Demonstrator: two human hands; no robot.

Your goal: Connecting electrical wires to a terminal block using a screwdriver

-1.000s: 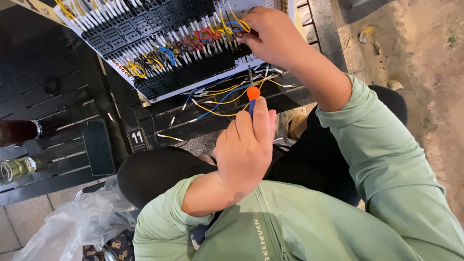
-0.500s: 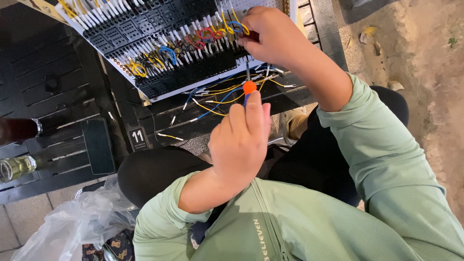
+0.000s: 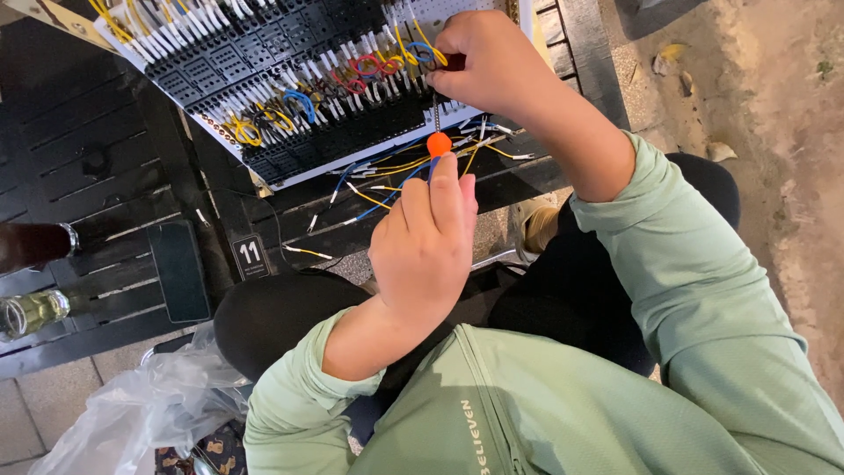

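Fingers of my left hand pinch a screwdriver by its orange cap, shaft upright against the board. My right hand closes on wires at the board's lower edge. On the dark tabletop, a small square black-and-white tag sits beside a phone.

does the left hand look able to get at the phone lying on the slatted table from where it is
Probably yes. The left hand grips an orange-capped screwdriver near the wiring board; the dark phone lies flat to its left on the black table, nothing between them. It would need to free its fingers first.
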